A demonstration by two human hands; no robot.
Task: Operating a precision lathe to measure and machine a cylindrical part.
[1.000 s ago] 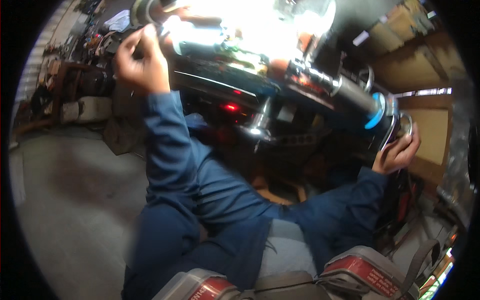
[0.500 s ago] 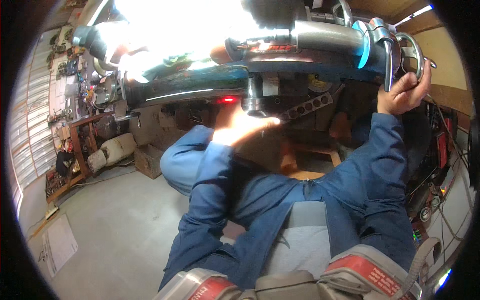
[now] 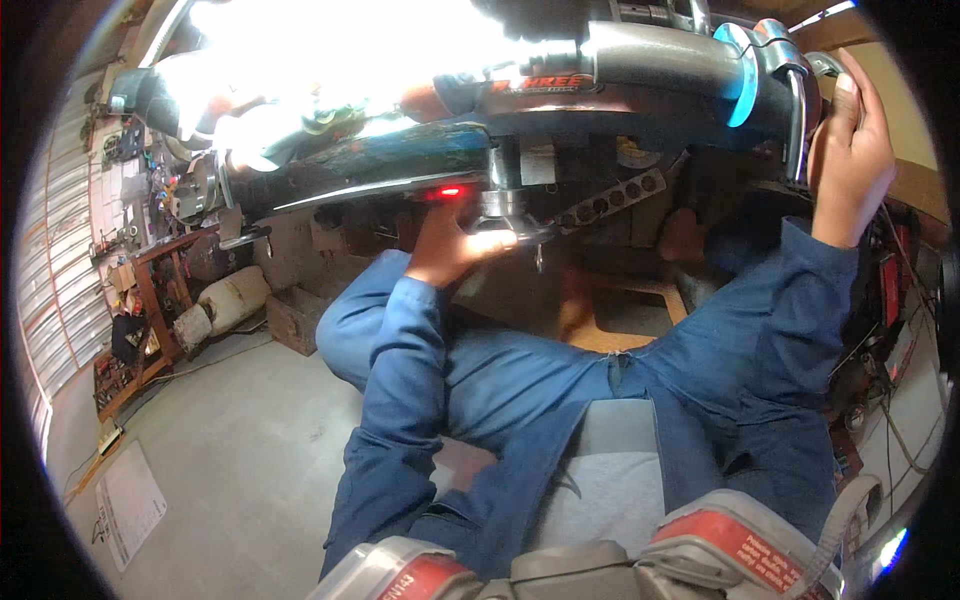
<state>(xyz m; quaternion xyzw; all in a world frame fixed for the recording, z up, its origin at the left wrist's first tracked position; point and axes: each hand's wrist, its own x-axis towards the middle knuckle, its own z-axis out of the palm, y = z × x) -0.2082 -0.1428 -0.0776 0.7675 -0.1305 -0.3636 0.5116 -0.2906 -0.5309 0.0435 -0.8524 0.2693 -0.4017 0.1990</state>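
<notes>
While white glare washes out the upper left of the lathe, its body spans the top of the view in front of the person. At its lower middle, the left hand is beside a round chrome handwheel, its thumb laid against the wheel's lower part; its fingers are mostly hidden, so I cannot tell whether they close on it. A red light glows just above that hand. At the far right end, the right hand has its fingers raised along a curved metal handle; how firmly they grip, I cannot tell. A blue ring and a bent steel lever sit nearby. Below the machine are a power strip and a wooden stool.
</notes>
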